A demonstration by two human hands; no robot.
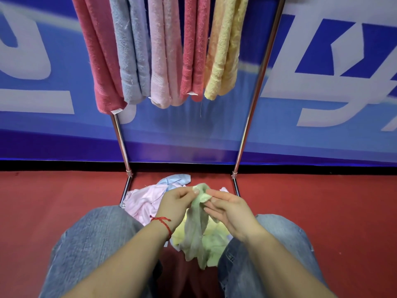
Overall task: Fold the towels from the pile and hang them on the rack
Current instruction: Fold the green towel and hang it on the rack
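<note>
Two bare forearms reach forward from the bottom edge, over knees in faded blue jeans (90, 239). On the left wrist sits a thin red string bracelet (164, 222). Left hand (175, 204) has its thumb and forefinger curled together, pinching the top edge of a pale green towel (198, 229). Just beside it, the right hand (227, 211) pinches the same edge between thumb and forefinger, while its other fingers lie fairly straight along the cloth. From that shared grip the green towel hangs limp and crumpled down between the knees.

Beneath and behind the hands, the pile (148, 201) lies on the red floor (322, 201) between the feet of the rack (253, 100): a pink towel on the left, a light blue one behind it, and a yellow one under the green cloth to the right.

Higher up, five folded towels hang side by side from the rack's top, which is out of view. From left to right they are a coral towel (101, 61), a grey-blue towel (132, 52), a pale pink towel (164, 57), a second coral towel (196, 52) and a yellow-orange towel (225, 50). To the right of the last one, a gap remains before the rack's right upright. Behind everything stands a blue wall banner (322, 61) with large white lettering.
</note>
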